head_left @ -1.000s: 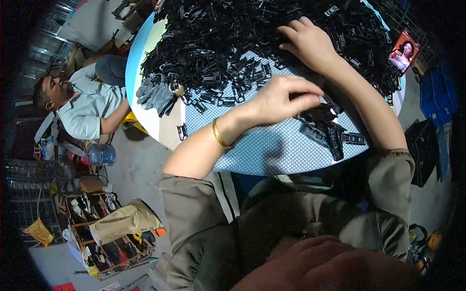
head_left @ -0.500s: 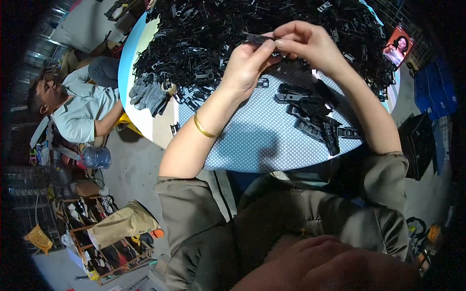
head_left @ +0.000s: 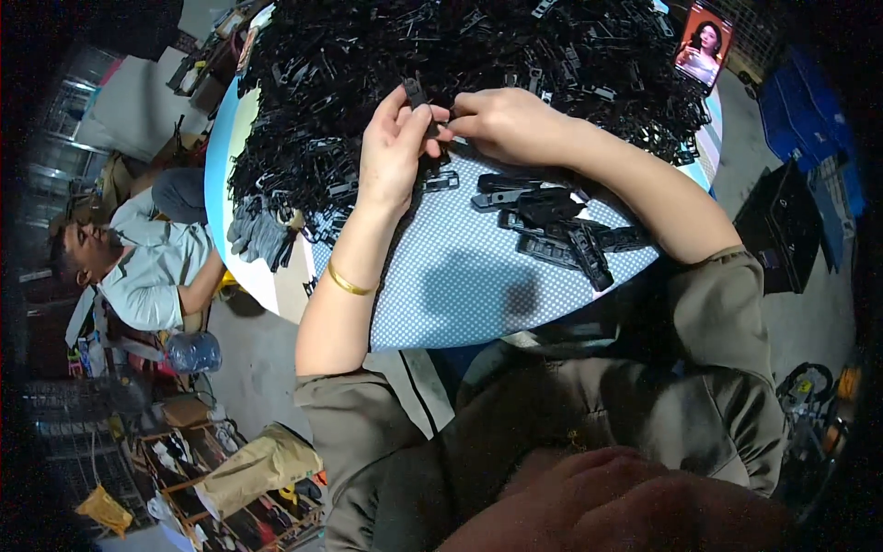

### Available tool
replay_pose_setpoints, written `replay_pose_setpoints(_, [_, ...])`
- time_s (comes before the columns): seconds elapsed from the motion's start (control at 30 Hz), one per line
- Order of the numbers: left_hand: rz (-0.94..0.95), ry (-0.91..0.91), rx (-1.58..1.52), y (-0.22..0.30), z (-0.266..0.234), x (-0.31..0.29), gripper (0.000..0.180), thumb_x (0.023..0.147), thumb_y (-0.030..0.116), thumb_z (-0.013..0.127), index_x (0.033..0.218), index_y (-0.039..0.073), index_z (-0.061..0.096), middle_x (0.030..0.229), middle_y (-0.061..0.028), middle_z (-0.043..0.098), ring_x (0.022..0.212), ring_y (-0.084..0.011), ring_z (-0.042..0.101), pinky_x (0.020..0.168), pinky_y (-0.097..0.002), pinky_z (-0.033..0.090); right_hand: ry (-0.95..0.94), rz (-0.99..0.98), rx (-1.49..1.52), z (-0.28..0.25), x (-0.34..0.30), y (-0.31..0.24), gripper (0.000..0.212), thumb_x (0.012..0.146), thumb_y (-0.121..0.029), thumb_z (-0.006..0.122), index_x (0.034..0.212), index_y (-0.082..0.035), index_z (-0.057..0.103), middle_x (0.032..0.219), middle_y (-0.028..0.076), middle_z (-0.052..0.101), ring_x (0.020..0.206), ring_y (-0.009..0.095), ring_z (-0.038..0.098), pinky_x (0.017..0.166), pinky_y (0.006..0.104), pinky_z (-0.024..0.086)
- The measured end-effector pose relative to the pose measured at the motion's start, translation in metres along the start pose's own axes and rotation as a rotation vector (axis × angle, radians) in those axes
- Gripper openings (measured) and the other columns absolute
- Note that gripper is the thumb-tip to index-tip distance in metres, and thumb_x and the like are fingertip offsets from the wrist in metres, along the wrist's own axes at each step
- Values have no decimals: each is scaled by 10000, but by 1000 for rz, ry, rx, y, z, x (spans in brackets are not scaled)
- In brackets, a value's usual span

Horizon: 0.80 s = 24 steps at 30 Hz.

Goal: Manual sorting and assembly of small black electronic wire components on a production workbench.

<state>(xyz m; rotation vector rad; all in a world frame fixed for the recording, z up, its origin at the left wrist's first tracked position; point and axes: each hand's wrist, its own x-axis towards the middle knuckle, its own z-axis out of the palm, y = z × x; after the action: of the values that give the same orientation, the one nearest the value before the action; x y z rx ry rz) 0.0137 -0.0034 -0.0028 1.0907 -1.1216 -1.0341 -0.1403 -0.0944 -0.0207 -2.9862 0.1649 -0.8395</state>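
My left hand, a gold bangle on its wrist, pinches a small black plastic part between thumb and fingers. The part's far end sticks up past the fingertips. Close beside it, my right hand has its fingers bent and pressed together near the part's lower end. What those fingertips hold, if anything, is hidden. Both hands are over the near edge of a large heap of black plastic parts. A smaller pile of longer black plastic pieces lies below my right forearm.
The round table has a dotted light cloth at its near side. Grey gloves lie at the left, and a lit phone stands at the far right. Another person sits left of the table. A black box is on the floor at right.
The view has shifted a little. The part in my left hand now points up and away instead of lying sideways. My right hand has turned lower, its fingers bunched toward the left hand.
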Motion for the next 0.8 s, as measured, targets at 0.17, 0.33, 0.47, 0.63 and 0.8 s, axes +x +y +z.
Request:
replay_pose_setpoints(0.17, [-55,118,56,-1,-1,1,291,865,110,469,1118,-33,479,858,-68,596,586,-36,466,507,-144,392,38,106,182,-16,-8,8,182,651,-47,610,831,-19,603,824,98,535,693,272,568,617,349,477])
replay_pose_setpoints(0.33, [-97,193,55,2,3,0,300,851,105,507,1120,-28,493,841,-81,614,541,-26,440,459,-136,368,-11,138,50,-10,-9,4,124,650,-70,599,764,-21,598,807,140,536,759,304,563,672,377,475])
replay_pose_setpoints(0.47, [-78,224,35,-1,-3,0,285,837,100,535,1089,-30,517,817,-93,617,503,-35,463,426,-144,381,175,174,67,-14,-4,12,146,654,-38,614,779,-2,548,790,107,517,706,286,551,604,341,471])
replay_pose_setpoints(0.63, [-162,162,-50,-6,3,-1,268,848,103,514,1068,-50,522,769,-88,586,543,-104,542,469,-188,456,278,432,615,-29,-4,5,196,734,-66,639,918,-5,608,886,55,615,809,122,589,711,236,485])
replay_pose_setpoints(0.8, [-159,152,-123,-5,-2,0,299,896,130,417,1101,-84,459,845,-159,587,665,-185,611,610,-242,525,472,315,435,-36,-2,3,154,733,-47,632,879,1,619,920,63,608,808,119,585,712,226,480])
